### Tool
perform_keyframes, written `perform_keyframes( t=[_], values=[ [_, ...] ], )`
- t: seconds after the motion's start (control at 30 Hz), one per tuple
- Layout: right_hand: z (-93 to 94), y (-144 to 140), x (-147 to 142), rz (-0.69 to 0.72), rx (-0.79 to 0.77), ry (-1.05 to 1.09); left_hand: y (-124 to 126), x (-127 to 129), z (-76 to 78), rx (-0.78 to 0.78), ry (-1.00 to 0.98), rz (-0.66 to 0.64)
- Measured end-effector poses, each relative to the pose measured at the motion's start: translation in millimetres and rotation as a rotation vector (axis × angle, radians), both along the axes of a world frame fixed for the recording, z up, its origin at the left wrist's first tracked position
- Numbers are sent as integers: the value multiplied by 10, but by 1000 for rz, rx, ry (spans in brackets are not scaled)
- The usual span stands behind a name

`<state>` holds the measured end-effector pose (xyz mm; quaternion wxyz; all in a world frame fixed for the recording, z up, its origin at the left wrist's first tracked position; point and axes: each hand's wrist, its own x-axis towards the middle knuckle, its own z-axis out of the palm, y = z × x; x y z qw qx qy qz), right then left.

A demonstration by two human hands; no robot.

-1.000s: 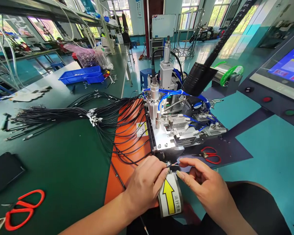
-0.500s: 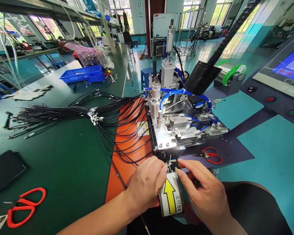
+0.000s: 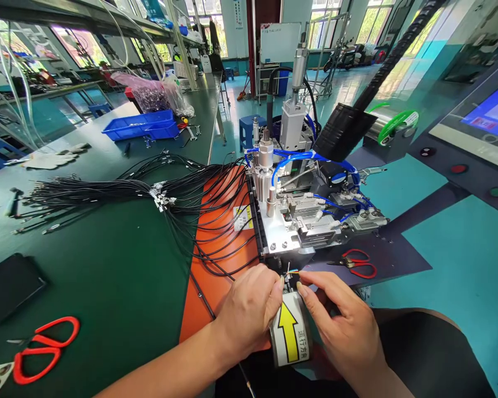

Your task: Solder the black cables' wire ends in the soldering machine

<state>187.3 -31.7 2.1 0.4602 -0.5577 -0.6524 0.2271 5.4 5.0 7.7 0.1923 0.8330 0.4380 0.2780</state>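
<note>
My left hand (image 3: 249, 307) is closed at the front of the machine, thumb pressed to the curled index finger, on a cable end mostly hidden by the fingers. Thin coloured wires (image 3: 291, 272) fan out just beyond its thumb. Opposite, my right hand (image 3: 344, 323) brings thumb and index finger together at the wires' right-hand ends; the contact is very small. Between the hands lies a rounded metal cover (image 3: 305, 315) bearing a yellow arrow (image 3: 289, 331). Behind them stands the metal machine (image 3: 274, 226) with pneumatic cylinders and blue tubes.
Black cables (image 3: 95, 190) lie bundled on the green mat, some reaching over the orange sheet (image 3: 219, 221) to the machine. Red-handled scissors (image 3: 45, 348) lie at left, red-handled snips (image 3: 359, 263) at right. A black flexible-arm lamp (image 3: 342, 132) hangs above; a solder spool (image 3: 394, 124) stands behind.
My right thumb and index finger have moved slightly left and closer together at the wires. The machine's tall rear cylinder has shifted right. My left hand stays in place.
</note>
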Motion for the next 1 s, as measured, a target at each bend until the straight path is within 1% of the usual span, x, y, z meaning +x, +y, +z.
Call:
perform_keyframes(
  t=[0.1,0.2,0.3,0.6,0.83,1.0],
  values=[
    [0,11,11,-34,33,-6,-1,-1,-2,7,10,4],
    [-1,3,14,-11,88,-23,5,-2,-10,14,21,-10],
    [-2,-17,13,18,102,-30,11,0,-9,28,37,-13],
    [-2,10,11,50,65,38,12,-6,-27,51,41,-17],
    [22,27,44,75,-51,138,24,-21,-53,42,26,-28],
    [47,34,41,121,-20,99,13,-17,-52,40,47,-29]
  ],
)
